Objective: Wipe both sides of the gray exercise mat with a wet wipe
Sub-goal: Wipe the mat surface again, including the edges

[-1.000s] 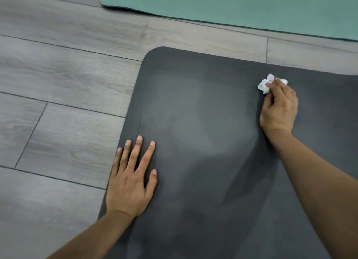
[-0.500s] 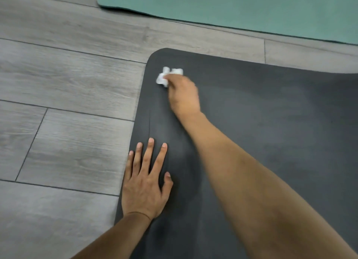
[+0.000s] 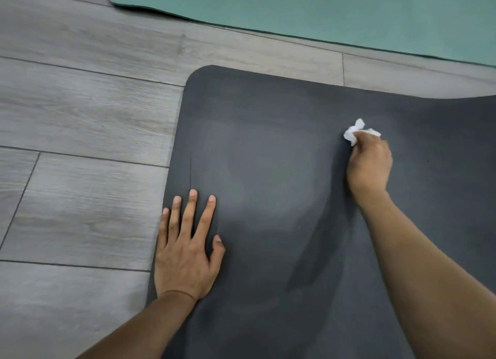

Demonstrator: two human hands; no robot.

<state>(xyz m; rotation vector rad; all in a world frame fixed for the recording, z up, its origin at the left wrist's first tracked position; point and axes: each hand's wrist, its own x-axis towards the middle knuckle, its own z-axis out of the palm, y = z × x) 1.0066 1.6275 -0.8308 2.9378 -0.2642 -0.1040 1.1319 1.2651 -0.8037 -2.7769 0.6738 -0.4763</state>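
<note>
Gray mat [image 3: 281, 170] flat on the floor [image 3: 80, 117], filling the lower right of the view, rounded corner toward the upper left, far edge running off to the right with a slight lift or wave at the frame's border. Lighter, hazy patch across the middle of its surface, darker band along the far edge and down the left side; whether wet or dry, impossible to tell. White wipe [image 3: 357, 133], crumpled into a small wad, pressed against the mat near the far edge, right of the middle. Right hand [image 3: 369, 165] over it, fingers [image 3: 375, 146] curled around the wad and pinching it, only the front of the wipe poking out past the knuckles; forearm reaching in from the lower right corner. Left hand [image 3: 185, 254] flat on the mat at its left edge, palm down, fingers [image 3: 188, 216] straight and spread, little finger right at the border between mat and floor, thumb angled out to the right. Well apart, the two hands. Gray wood-look planks under and around the mat. Beyond a strip of bare floor, a teal mat [image 3: 322, 9] along the top of the view.
</note>
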